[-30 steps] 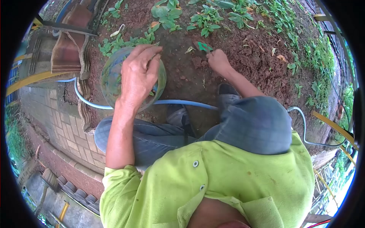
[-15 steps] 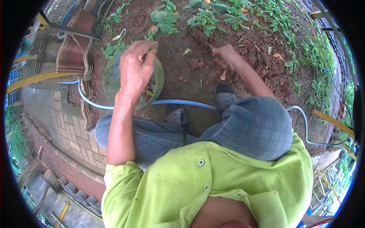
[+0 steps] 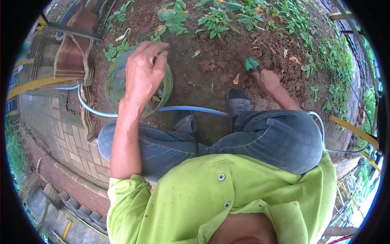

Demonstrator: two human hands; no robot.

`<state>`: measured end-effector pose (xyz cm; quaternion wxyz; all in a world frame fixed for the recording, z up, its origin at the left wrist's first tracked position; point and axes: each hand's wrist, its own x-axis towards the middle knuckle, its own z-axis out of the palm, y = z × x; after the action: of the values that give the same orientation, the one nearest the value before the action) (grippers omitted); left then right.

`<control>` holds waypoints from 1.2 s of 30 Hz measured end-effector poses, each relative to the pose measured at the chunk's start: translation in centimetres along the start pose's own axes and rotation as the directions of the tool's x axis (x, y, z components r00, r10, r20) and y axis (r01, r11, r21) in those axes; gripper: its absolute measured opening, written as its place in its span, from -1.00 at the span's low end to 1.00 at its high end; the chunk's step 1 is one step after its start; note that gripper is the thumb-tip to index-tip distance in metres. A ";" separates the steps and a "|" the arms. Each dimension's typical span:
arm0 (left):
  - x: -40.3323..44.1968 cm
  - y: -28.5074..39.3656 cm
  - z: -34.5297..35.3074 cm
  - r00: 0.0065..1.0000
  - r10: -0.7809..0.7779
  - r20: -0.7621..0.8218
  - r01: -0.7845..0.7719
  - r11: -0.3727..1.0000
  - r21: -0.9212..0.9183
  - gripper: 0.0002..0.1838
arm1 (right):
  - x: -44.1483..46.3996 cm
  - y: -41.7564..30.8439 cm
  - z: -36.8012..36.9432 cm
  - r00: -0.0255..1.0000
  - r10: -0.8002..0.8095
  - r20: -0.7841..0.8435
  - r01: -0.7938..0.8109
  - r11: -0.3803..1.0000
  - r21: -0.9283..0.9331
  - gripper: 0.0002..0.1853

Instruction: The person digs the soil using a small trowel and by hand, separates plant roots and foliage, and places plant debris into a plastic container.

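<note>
Green marks the visible part of a small hand tool (image 3: 252, 63), which is at the right hand (image 3: 269, 82), against loose reddish soil (image 3: 268, 44). Its blade end is not clearly distinguishable from the earth. Judged by its size beside the fist, the tool should be light and stiff, with little risk of breakage; damp soil on the grip could make it slippery. Best hold is assessed as the handle, now largely covered by the fingers, keeping clear of the working end.

Right hand: closed around the handle, with the tool projecting ahead of the knuckles, away from the body. A dry leaf (image 3: 236, 79) lies near it, on the side towards the left hand.

Left hand (image 3: 144, 71): over a round container (image 3: 113, 83), fingers bent, thumb near the fingertips. Whether it pinches anything or grips the container cannot be determined. The container appears thin-walled, probably light and somewhat flexible; its rim would be the sensible hold. It stands well apart from the tool, with bare ground between. A blue hose (image 3: 195, 108) runs beside it.
</note>
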<state>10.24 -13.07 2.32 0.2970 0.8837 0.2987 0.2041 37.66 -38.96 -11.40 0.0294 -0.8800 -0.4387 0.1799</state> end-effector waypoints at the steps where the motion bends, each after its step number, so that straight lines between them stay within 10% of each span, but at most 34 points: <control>1: 0.2 0.0 -0.1 1.000 0.024 -0.012 -0.024 1.000 0.016 -0.79 | 0.7 -0.5 -2.4 0.954 0.074 0.291 -0.005 0.973 -0.232 -0.63; 3: 0.2 -0.6 0.1 0.999 0.026 -0.028 -0.025 0.999 0.027 -0.79 | 1.5 -3.7 -6.7 0.959 0.011 0.284 0.084 0.944 -0.320 -0.62; 5: 0.7 -1.4 0.6 0.996 0.083 -0.038 -0.080 0.994 0.070 -0.79 | 4.1 -5.2 -8.4 0.785 -0.571 0.238 0.619 0.707 -0.343 -0.68; 7: 1.3 -1.8 1.1 0.999 0.024 -0.044 -0.022 0.999 0.040 -0.80 | 7.9 -8.4 -7.8 0.736 -0.554 0.390 0.677 0.606 -0.418 -0.74; 11: 2.0 -3.1 1.8 0.998 0.043 -0.034 -0.039 0.994 0.098 -0.81 | 18.4 -11.2 1.5 0.416 -0.908 -0.046 0.794 0.388 -0.468 -0.69; 15: 1.5 -4.4 2.1 1.000 -0.018 -0.003 0.018 0.994 0.105 -0.80 | 21.3 -11.7 3.6 0.545 -0.838 0.020 0.724 0.459 -0.516 -0.62; 17: 1.8 -4.5 1.9 0.999 -0.038 0.005 0.038 0.996 0.085 -0.80 | 22.2 -13.2 1.3 0.700 -0.590 0.402 0.713 0.554 -0.429 -0.56; 20: 2.1 -4.6 1.9 0.996 -0.076 0.040 0.074 0.996 0.050 -0.80 | 23.8 -14.5 -2.5 0.812 -0.356 0.463 0.532 0.777 -0.335 -0.62; 25: 2.3 -5.2 2.6 1.000 -0.018 0.015 0.017 0.999 0.032 -0.80 | 25.6 -13.2 0.0 0.756 -0.578 0.308 0.635 0.761 -0.131 -0.68; 27: 2.2 -5.4 2.6 0.999 -0.034 0.025 0.033 0.999 0.040 -0.80 | 23.1 -14.0 1.4 0.791 -0.490 0.366 0.611 0.656 -0.443 -0.69; 33: 2.1 -5.6 2.3 0.998 -0.061 0.029 0.060 0.998 0.025 -0.80 | 23.5 -12.1 0.1 0.682 -0.526 0.508 0.729 0.548 -0.411 -0.79; 35: 2.2 -5.7 2.3 0.997 -0.061 0.038 0.061 0.998 0.001 -0.79 | 24.8 -10.5 0.7 0.483 -0.700 0.525 0.808 0.588 0.041 -0.87; 36: 2.2 -5.8 2.5 0.999 -0.039 0.032 0.038 0.999 0.019 -0.79 | 23.2 -12.1 -1.6 0.612 -0.493 0.618 0.574 0.815 0.082 -0.63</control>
<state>10.81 -8.92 -2.92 0.2977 0.8836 0.3127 0.1813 41.73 -13.17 -14.14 -0.1167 -0.6011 -0.6756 0.4105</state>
